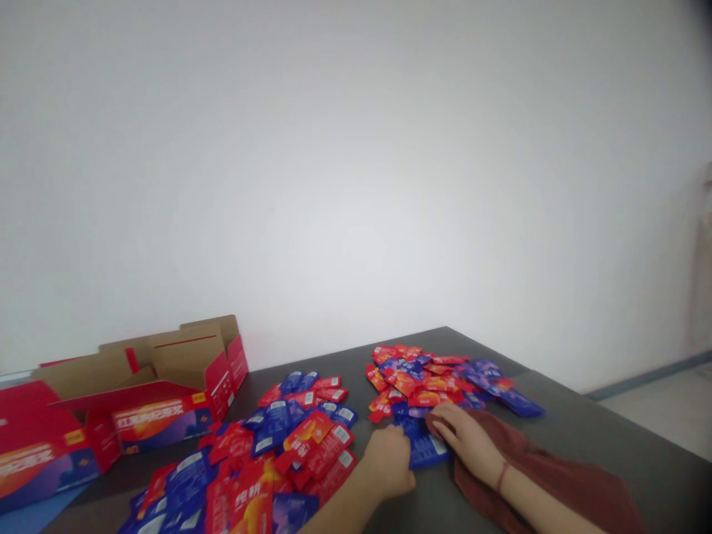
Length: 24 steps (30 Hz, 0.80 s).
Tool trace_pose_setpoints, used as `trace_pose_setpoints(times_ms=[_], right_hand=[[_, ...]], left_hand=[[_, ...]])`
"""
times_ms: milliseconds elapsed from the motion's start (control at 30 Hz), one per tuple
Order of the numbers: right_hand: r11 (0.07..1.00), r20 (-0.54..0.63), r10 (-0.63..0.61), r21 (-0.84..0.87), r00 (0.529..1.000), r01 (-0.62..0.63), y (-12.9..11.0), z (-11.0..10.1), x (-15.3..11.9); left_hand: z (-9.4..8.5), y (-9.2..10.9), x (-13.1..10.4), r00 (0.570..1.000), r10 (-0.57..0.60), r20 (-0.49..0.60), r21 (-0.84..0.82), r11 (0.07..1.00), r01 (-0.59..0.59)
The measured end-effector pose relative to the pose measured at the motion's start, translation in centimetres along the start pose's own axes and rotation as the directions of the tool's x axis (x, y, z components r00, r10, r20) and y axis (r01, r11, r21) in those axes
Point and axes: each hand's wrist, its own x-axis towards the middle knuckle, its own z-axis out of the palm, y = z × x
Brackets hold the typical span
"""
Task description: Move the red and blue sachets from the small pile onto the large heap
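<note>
A blue sachet (426, 449) with a white label lies on the dark table between my two hands. My left hand (389, 460) is closed at the sachet's left edge and grips it there; its fingertips are hidden. My right hand (467, 441) is closed on a corner of a brown cloth (548, 478), which touches the sachet's upper right part. The rest of the cloth spreads over the table beneath my right wrist. Just beyond both hands rises a pile of red and blue sachets (439, 383).
A larger heap of red and blue sachets (250, 482) lies left of my left hand. Open red cardboard boxes (161, 423) with brown insides stand at the far left. The dark table (612, 445) meets a white wall (356, 185) behind.
</note>
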Motion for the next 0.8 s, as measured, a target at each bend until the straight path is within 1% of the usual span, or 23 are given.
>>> trace_pose_setpoints(times_ms=[67,133,167,233,300,367,400,467,500,567,633,700,767,800], right_hand=[[1.0,-0.028,-0.009,0.003,1.0,0.009,0.1,0.0,0.0],[1.0,-0.062,-0.016,-0.009,0.998,0.015,0.2,0.0,0.0],[1.0,-0.084,-0.02,-0.016,0.996,0.019,0.2,-0.1,0.0],[0.999,-0.134,-0.03,-0.027,0.99,0.026,0.2,-0.4,0.1],[0.998,-0.179,-0.046,-0.039,0.983,0.04,0.2,-0.8,0.1],[0.997,-0.194,-0.069,-0.055,0.979,0.06,0.2,-1.1,0.1],[0.995,-0.189,-0.081,-0.065,0.979,0.07,0.1,-1.2,0.0],[0.992,-0.156,-0.103,-0.094,0.982,0.089,-0.2,-1.2,-0.1],[0.989,-0.131,-0.113,-0.114,0.985,0.098,-0.4,-1.1,-0.1],[0.977,-0.064,-0.135,-0.174,0.989,0.122,-1.2,-0.2,0.0],[0.95,0.025,-0.152,-0.271,0.988,0.153,-2.3,1.3,0.4],[0.89,0.119,-0.146,-0.418,0.982,0.183,-3.4,3.4,1.1],[0.807,0.155,-0.135,-0.556,0.979,0.2,-4.5,5.5,1.8],[0.788,0.169,-0.138,-0.578,0.976,0.212,-5.0,6.4,2.1]], left_hand=[[0.3,0.0,0.2,1.0,-0.018,-0.006,-0.007,1.0,0.018],[0.5,-0.5,0.5,0.995,-0.091,-0.047,-0.071,0.994,0.087],[0.6,-1.1,0.6,0.986,-0.145,-0.077,-0.141,0.981,0.134],[0.9,-2.5,0.9,0.959,-0.257,-0.119,-0.317,0.925,0.208],[1.5,-4.0,1.1,0.941,-0.316,-0.122,-0.454,0.861,0.23],[2.4,-5.3,1.1,0.935,-0.344,-0.082,-0.603,0.765,0.228],[2.9,-5.9,1.0,0.934,-0.354,-0.051,-0.685,0.693,0.225],[4.1,-6.7,0.7,0.93,-0.368,0.005,-0.805,0.55,0.222],[4.6,-7.0,0.5,0.928,-0.371,0.02,-0.834,0.505,0.22],[5.4,-7.2,0.3,0.927,-0.375,0.016,-0.846,0.489,0.212],[6.1,-7.2,0.3,0.923,-0.385,-0.001,-0.862,0.468,0.194],[6.6,-7.1,0.5,0.916,-0.401,-0.021,-0.875,0.451,0.177],[7.0,-7.1,0.8,0.911,-0.41,-0.036,-0.885,0.437,0.161],[7.1,-7.2,0.9,0.911,-0.41,-0.041,-0.89,0.429,0.154]])
